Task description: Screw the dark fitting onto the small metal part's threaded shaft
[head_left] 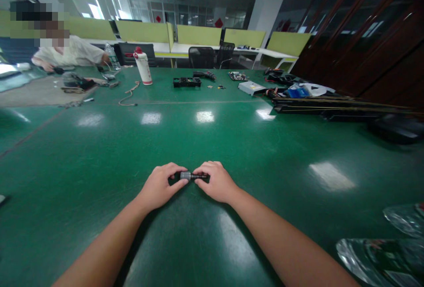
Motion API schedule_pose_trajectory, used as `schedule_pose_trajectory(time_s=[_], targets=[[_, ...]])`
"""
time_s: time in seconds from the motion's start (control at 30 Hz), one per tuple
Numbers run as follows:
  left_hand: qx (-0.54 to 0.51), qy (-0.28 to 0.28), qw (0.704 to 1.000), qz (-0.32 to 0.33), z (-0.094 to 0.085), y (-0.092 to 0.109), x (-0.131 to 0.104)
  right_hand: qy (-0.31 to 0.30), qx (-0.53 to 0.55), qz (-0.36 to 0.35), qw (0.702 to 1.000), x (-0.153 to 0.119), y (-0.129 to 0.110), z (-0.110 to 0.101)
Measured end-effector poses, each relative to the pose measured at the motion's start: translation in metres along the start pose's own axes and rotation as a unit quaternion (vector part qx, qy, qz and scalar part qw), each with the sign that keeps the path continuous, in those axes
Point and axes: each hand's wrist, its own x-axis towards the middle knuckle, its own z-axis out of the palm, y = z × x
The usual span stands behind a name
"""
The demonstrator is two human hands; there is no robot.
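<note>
A small grey metal cylinder with a thin dark shaft (185,175) lies level between my two hands, low over the green tabletop (212,141). My left hand (162,185) pinches the cylinder end between thumb and fingers. Around the shaft, on the other side, the thumb and fingertips of my right hand (215,182) are closed. Part of the shaft is covered by the right fingers. I cannot tell whether the piece touches the table.
Clear plastic bottles (380,256) lie near right. Toward the back stand a white bottle with a red cap (143,66), a black tray (187,82), a power drill (205,75) and a silver box (251,87). Dark rails (304,107) lie rightward. Another person (73,50) sits far left.
</note>
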Motion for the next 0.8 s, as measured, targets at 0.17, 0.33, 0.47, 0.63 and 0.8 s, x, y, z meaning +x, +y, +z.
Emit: schedule_pose_trajectory(time_s=[0.17, 0.33, 0.47, 0.63, 0.8], targets=[[0.005, 0.003, 1.0, 0.003, 0.0007, -0.0015, -0.0001, -0.002, -0.002, 0.0, 1.0, 0.0, 0.0001, 0.0002], [0.005, -0.001, 1.0, 0.003, 0.0005, -0.0015, 0.0003, -0.002, -0.001, 0.0, 1.0, -0.0001, -0.0007, -0.0005], [0.005, -0.002, 1.0, 0.002, 0.0002, -0.001, 0.0003, -0.004, -0.001, -0.002, 1.0, 0.0, -0.0004, -0.0003], [0.007, 0.003, 1.0, 0.004, 0.0007, -0.0016, 0.0003, -0.004, -0.003, -0.001, 1.0, 0.0003, 0.0, 0.0002], [0.003, 0.003, 1.0, 0.005, 0.0003, -0.0004, 0.0003, -0.004, -0.003, 0.0, 1.0, -0.0001, -0.0006, -0.0002]])
